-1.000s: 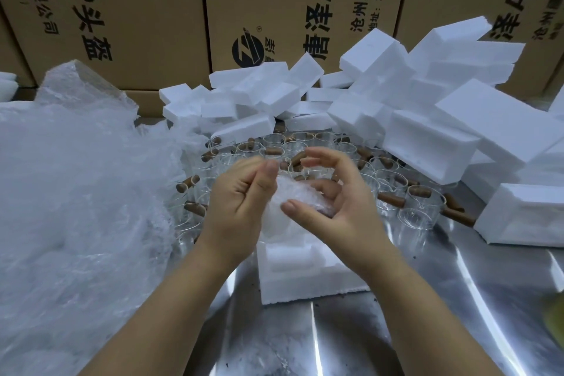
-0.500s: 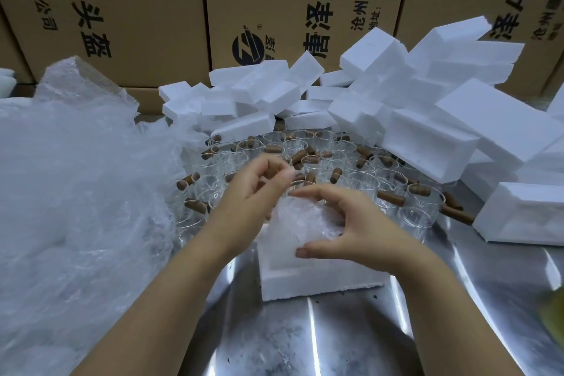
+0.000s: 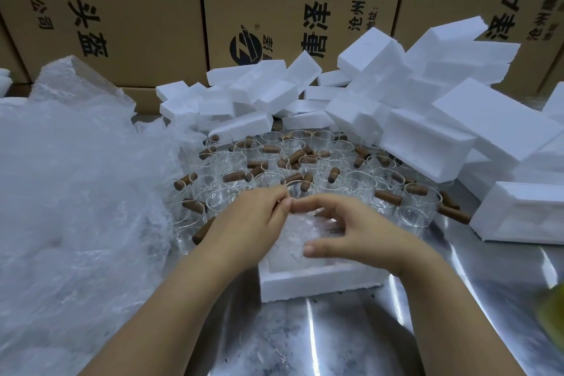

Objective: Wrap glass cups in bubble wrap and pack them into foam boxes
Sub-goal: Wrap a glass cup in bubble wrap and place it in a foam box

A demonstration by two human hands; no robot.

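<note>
Bubble-wrapped cup point(image 3: 305, 233) is sitting down in the open foam box point(image 3: 320, 282) in the middle of the counter point(image 3: 305, 342), and both hands are on it. Left hand point(image 3: 253, 223) is curled over the left side of the bundle, fingers bent in toward the top, gripping it. Right hand point(image 3: 363, 236) arches over the right side, fingers curved across the top and thumb stretched along the near edge, so it's got hold of the wrap too. The two index fingertips are pretty much touching over the far edge. Can't really make out the glass through the wrap, it's just a crinkly clear lump between the hands.

Just behind the box there's a whole crowd of bare glass cups point(image 3: 345, 171) standing upright and packed close together, with stubby brown handles point(image 3: 388, 197) poking out at every angle.

Left of all that is a big heap of loose bubble wrap point(image 3: 76, 192) that comes right up to the cups. Behind and to the right is a jumbled pile of white foam boxes point(image 3: 427, 143), some tipped and leaning on each other, plus a lone foam box point(image 3: 518, 210) lying by itself on the counter at the far right. Brown cardboard cartons point(image 3: 122, 9) with black printed text stand along the back.

Counter is shiny metal with glare streaks. There's a yellow-green blur point(image 3: 554, 311) at the right edge, no idea what it is.
</note>
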